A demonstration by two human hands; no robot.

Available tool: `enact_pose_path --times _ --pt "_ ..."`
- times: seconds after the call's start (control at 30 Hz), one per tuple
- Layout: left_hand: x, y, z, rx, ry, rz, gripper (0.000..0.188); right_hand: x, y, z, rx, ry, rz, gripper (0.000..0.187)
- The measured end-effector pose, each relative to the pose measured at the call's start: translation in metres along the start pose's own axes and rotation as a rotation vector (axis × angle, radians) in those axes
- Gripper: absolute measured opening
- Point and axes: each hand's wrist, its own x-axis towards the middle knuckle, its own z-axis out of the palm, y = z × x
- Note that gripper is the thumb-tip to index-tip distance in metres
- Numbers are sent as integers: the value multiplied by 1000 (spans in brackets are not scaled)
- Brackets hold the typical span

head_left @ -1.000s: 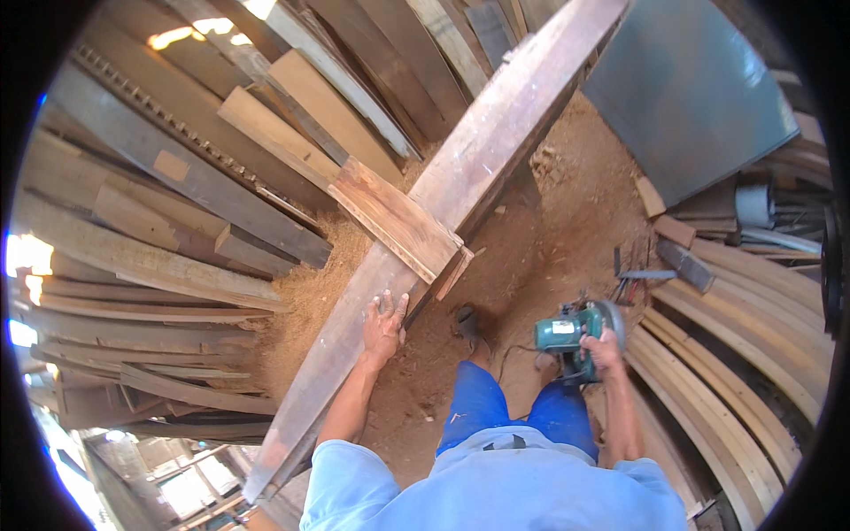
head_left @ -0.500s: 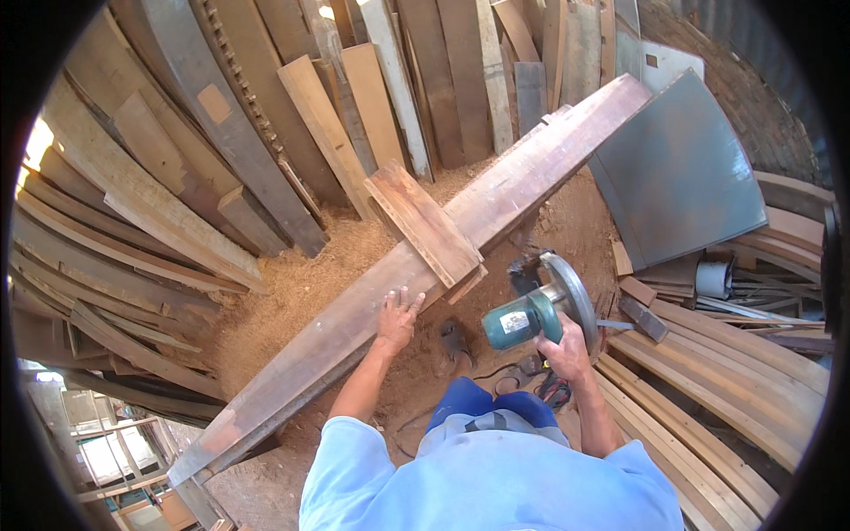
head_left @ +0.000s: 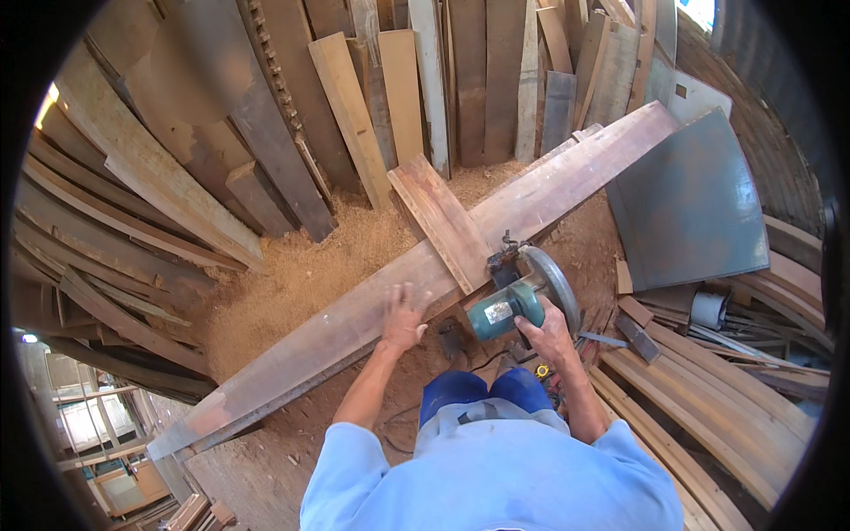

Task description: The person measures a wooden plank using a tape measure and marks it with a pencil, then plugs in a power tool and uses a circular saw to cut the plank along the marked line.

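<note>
My right hand (head_left: 549, 334) is wrapped round the handle of a green circular saw (head_left: 498, 312). Its rounded metal guard (head_left: 558, 288) faces right, and its front end is beside the near end of a short wooden board (head_left: 440, 221). That board lies crosswise on a long, wide plank (head_left: 341, 310) running from lower left to upper right. Over the plank, left of the short board's near end, is my left hand (head_left: 405, 319), open with fingers apart and slightly blurred; whether it touches the wood I cannot tell.
Many boards (head_left: 403, 97) lean upright at the back and left. Sawdust (head_left: 283, 270) covers the ground behind the plank. A grey-blue panel (head_left: 695, 208) stands at right, above stacked timber (head_left: 708, 398). A cord (head_left: 490, 361) and a yellow tape measure (head_left: 542, 372) are near my legs.
The saw in my right hand has moved toward the short board's near end. My left hand has lifted or shifted slightly over the plank. The view has turned a little.
</note>
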Motion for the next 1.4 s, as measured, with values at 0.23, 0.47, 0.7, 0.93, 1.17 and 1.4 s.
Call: enact_pose_path --times 0.23,0.47,0.7,0.93,1.17,1.4 --pt "-5 -23 23 -208 172 -285 116 12 2 -11 -17 -103 -23 34" --pt "-5 -22 20 -240 141 -316 110 15 -6 -4 -57 -106 -48 31" --pt "-7 -16 15 -238 109 -365 111 19 5 9 -71 -190 -35 30" --pt "-7 -16 11 -281 85 -381 109 21 8 20 -79 -222 -36 28" --pt "-6 -18 14 -271 100 -367 110 24 5 29 -26 -241 8 30" --pt "-5 -19 16 -254 97 -358 111 31 0 35 19 -260 37 33"
